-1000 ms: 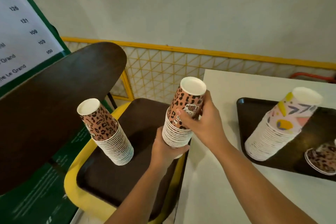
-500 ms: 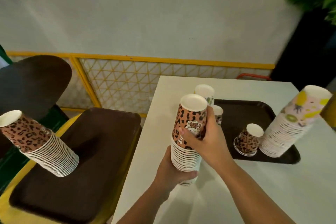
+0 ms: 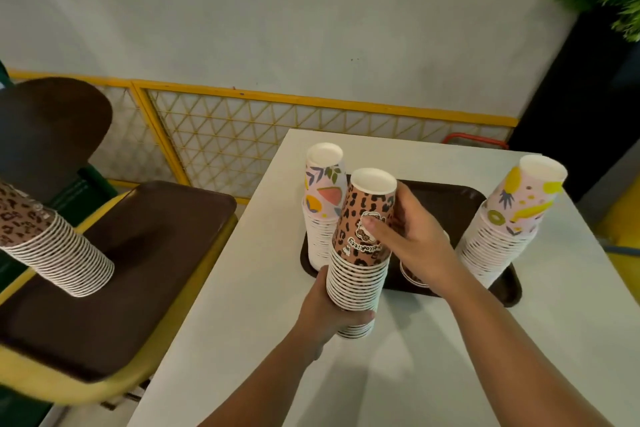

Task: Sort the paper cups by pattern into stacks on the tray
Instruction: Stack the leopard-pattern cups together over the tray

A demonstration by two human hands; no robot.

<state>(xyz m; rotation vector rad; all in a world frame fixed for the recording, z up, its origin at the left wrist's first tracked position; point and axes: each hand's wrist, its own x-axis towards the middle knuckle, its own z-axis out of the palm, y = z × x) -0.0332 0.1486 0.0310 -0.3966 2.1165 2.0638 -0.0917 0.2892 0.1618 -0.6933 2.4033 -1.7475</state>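
Leopard stack (image 3: pixel 360 253) is gripped at base by left hand (image 3: pixel 329 312), at top by right hand (image 3: pixel 412 239); not yet set on tray (image 3: pixel 460 191). Two fruit-pattern stacks (image 3: pixel 320 215) already stand there at 9 and 3 o'clock; another leopard stack (image 3: pixel 52 246) is left at far 9.

"hello kitty" printed upside down on top leopard cup (image 3: pixel 366 218) of held stack.

Held stack (image 3: pixel 360 253) between both hands; tray (image 3: pixel 450 194) behind right hand (image 3: pixel 412 239); two stacks on tray, one (image 3: pixel 322 204) left, other (image 3: pixel 502 222) right.
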